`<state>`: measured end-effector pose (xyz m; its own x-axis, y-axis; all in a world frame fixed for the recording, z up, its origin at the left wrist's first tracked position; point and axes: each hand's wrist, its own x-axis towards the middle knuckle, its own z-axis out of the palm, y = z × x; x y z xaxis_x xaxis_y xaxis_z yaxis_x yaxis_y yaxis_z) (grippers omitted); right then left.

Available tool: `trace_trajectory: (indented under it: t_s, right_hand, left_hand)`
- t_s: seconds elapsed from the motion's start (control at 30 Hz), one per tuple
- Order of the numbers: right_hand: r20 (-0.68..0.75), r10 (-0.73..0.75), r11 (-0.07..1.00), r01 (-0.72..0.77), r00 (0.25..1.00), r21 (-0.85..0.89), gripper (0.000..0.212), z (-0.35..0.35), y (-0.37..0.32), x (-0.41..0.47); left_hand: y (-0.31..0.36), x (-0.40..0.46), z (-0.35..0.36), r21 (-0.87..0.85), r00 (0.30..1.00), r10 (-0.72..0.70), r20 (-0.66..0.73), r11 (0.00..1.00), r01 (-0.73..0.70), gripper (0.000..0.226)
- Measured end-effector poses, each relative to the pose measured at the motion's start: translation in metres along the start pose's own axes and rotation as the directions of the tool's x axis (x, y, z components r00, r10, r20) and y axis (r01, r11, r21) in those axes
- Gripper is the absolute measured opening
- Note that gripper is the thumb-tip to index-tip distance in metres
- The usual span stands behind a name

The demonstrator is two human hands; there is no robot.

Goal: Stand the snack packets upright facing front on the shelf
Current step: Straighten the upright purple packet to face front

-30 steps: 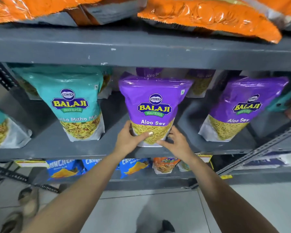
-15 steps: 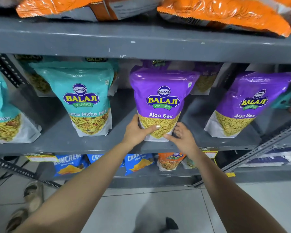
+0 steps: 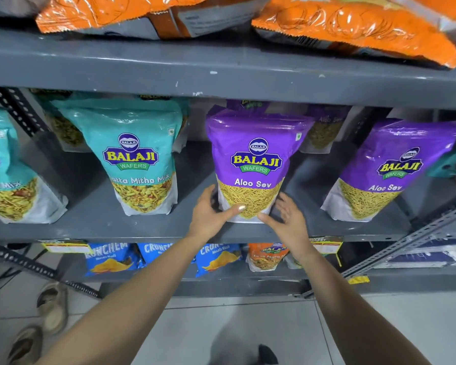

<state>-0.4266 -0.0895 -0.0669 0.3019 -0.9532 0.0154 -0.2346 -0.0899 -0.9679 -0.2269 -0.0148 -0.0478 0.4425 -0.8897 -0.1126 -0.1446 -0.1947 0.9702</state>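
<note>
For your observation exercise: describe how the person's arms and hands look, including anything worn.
Both forearms are bare, with no sleeves, watch or bracelets in view. The left hand has a shiny, pale metallic-polished thumbnail. The right hand shows no rings or gloves.

Two hands are reaching to a shelf carrying two front purple Aloo Sev packets [image 3: 254, 164], two teal Khatta Mitha Mix packets [image 3: 136, 159], and two orange bags [image 3: 353, 27] lying above.

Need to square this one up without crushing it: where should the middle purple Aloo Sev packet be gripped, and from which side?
Grip the middle Aloo Sev packet low, at its two bottom corners, coming from the front. It stands upright on a wide gusseted base, and the sides there are clear of neighbours. The left hand already cups the lower left corner; the right hand sits open by the lower right. The soft upper part would probably buckle.
</note>
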Motion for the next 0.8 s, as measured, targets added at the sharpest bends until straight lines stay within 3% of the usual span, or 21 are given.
trace_trajectory:
  t_s: [0.07, 0.13, 0.2, 0.27, 0.33, 0.47, 0.53, 0.67, 0.8]
  right_hand:
    - [-0.218, -0.069, 0.997, 0.076, 0.974, 0.022, 0.047, 0.006, -0.005, -0.018]
    - [-0.261, -0.169, 0.985, 0.169, 0.951, -0.022, 0.019, 0.022, -0.015, -0.034]
    - [-0.117, -0.249, 0.969, 0.247, 0.961, -0.028, 0.008, 0.049, -0.03, -0.041]
    - [0.082, -0.332, 0.939, 0.338, 0.94, -0.068, 0.013, 0.083, -0.043, -0.037]
    - [0.218, -0.292, 0.943, 0.319, 0.931, -0.1, 0.027, 0.123, -0.052, -0.025]
    - [0.31, -0.009, 0.992, 0.047, 0.951, -0.115, 0.096, 0.183, -0.057, 0.009]
    - [0.336, 0.057, 0.986, -0.001, 0.94, -0.166, 0.11, 0.199, -0.056, 0.026]
    - [0.384, 0.072, 0.991, -0.023, 0.921, -0.132, 0.065, 0.217, -0.051, 0.036]
    - [0.387, 0.062, 0.997, -0.037, 0.92, -0.073, 0.063, 0.224, -0.047, 0.023]
  left_hand:
    - [-0.014, -0.013, -0.017, -0.034, 0.993, -0.018, -0.117, 0.999, 0.014, 0.076]
    - [-0.029, -0.028, -0.042, -0.041, 0.964, -0.026, -0.263, 0.999, 0.016, 0.046]
    - [-0.043, -0.043, -0.074, 0.007, 0.908, 0.012, -0.418, 1.0, -0.009, 0.032]
    - [-0.053, -0.054, -0.105, 0.08, 0.834, 0.08, -0.546, 0.996, -0.043, 0.04]
    - [-0.057, -0.054, -0.133, 0.109, 0.789, 0.103, -0.606, 0.993, -0.046, 0.056]
    - [-0.052, -0.021, -0.176, 0.043, 0.86, 0.045, -0.508, 0.999, -0.026, 0.092]
    - [-0.048, 0.0, -0.191, -0.05, 0.927, 0.014, -0.375, 0.998, -0.035, 0.094]
    - [-0.051, 0.02, -0.208, -0.056, 0.986, -0.02, -0.163, 0.998, 0.011, 0.085]
    - [-0.058, 0.011, -0.213, -0.051, 0.985, -0.013, -0.17, 0.999, 0.005, 0.071]
